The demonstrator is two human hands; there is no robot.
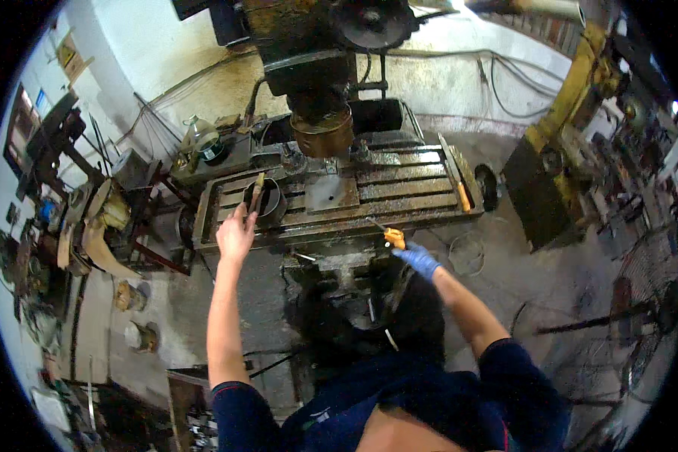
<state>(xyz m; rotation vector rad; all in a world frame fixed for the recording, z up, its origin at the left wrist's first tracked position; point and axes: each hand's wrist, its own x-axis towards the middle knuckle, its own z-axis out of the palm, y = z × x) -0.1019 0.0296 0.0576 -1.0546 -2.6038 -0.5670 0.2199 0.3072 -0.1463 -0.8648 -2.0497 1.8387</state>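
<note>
In the head view, reached with the bare left grip (235, 233) to the near left side of a dark pot (276, 203) on the slotted bed (410, 192), right at a tan stick (259, 183); could not tell whether closed on stick or pot rim. Held a yellow tool (394, 238) firmly in the blue-gloved right grip (418, 258), with thin shaft aimed up-left at the bed's near edge. Had a plate (330, 193) mid-bed near the spindle (322, 132), and an orange-handled file (457, 181) along the right end.

Place: machine workshop | Signs: heavy machine head (301, 71); slotted metal worktable (399, 172); stained floor (181, 309)
</note>
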